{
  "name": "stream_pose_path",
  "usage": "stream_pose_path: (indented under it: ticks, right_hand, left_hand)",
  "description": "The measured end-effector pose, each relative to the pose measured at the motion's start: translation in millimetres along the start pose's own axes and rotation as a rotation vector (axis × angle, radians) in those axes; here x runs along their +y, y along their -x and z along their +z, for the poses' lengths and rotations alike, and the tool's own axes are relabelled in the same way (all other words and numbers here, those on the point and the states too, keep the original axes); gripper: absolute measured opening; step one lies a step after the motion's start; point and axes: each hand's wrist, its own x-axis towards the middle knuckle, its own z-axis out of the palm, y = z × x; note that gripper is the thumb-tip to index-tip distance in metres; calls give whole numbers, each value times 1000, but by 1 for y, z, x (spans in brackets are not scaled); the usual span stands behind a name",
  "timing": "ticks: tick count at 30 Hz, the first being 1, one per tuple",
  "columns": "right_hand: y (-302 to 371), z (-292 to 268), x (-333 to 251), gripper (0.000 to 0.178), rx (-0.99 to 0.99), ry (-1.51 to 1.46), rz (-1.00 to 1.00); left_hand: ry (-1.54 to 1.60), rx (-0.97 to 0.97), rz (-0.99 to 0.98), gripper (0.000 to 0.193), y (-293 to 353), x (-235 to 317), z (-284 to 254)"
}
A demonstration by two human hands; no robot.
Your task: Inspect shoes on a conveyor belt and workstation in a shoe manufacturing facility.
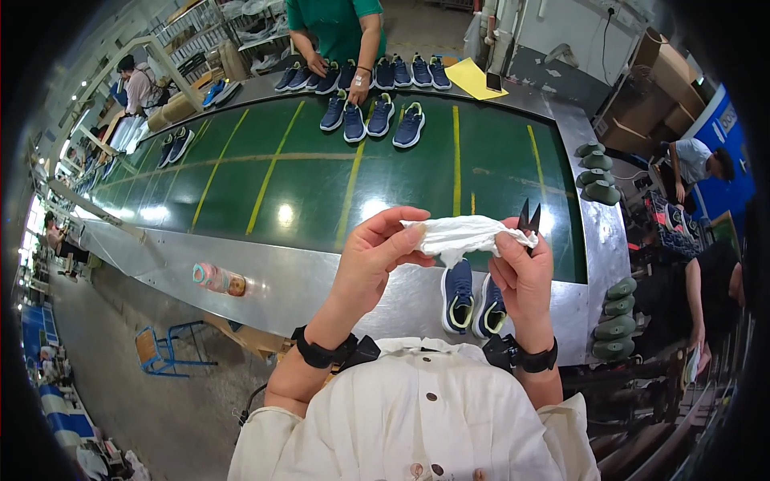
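Observation:
A crumpled white cloth or sheet of paper (459,236) is stretched between my hands above the near edge of the table; which material it is I cannot tell. My left hand (377,255) pinches its left end between thumb and fingers. Its right end is gripped by my right hand (523,271), which also keeps a pair of small black thread snips (528,215), points upward and apart. Below, partly behind my right hand, a navy sneaker (458,293) and its mate (490,306) rest on the metal edge, toes away from me.
A green conveyor belt (313,188) with yellow lines runs across. Several navy sneakers (378,116) stand on its far side, by a co-worker in green (341,32). Green shoe lasts (614,329) line the right edge. A pink-patterned bottle (218,279) lies at the left on the metal edge (309,301).

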Motion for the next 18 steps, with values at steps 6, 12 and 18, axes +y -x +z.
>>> stream_pose_path:
  ticks: [6, 12, 18]
  right_hand:
    - [0, 1, -7, 18, -18, -91, -18]
    - [-1, 5, -12, 24, -4, -128, -7]
    - [-3, 5, -11, 25, -79, -246, 20]
  left_hand:
    - [-138, -201, -131, 35, 4, -1, 3]
    - [-96, -557, -345, 42, 7, -8, 6]
    - [-67, -543, -277, 30, 7, -12, 0]
